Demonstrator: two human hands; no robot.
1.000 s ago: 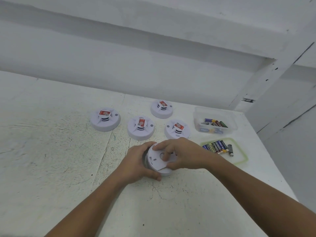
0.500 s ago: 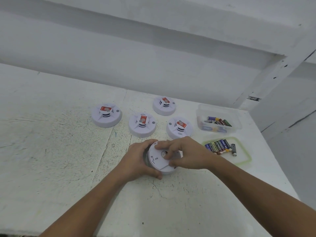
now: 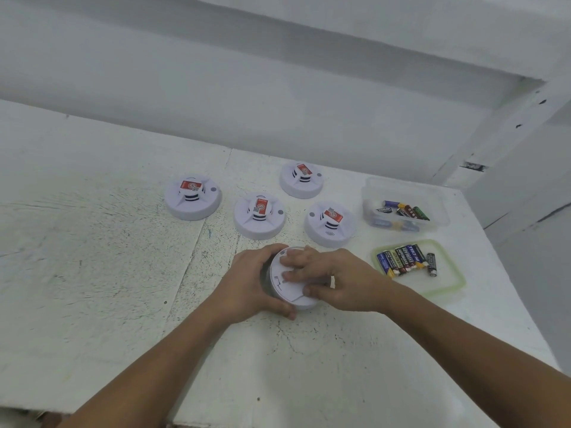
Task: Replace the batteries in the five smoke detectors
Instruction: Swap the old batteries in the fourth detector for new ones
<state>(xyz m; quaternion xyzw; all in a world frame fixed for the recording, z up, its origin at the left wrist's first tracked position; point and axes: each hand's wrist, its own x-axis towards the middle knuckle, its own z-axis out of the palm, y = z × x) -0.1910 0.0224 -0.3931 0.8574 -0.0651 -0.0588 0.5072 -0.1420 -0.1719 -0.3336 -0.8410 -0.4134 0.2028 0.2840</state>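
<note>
A white smoke detector lies upside down on the table, its flat back facing up. My left hand grips its left rim. My right hand lies on top of it, fingers spread over the back cover. Several more white detectors with red labels stand behind: one at the left, one in the middle, one at the back, one at the right. Several batteries lie side by side on a green-rimmed lid.
A clear plastic tub holding several mixed batteries stands at the back right. A white wall runs behind the table. The table's right edge falls off just past the lid, and its front edge is near my elbows.
My right hand's fingers have shifted across the detector's back, covering its centre hole. The view has tilted up a little. The left hand keeps its hold.
</note>
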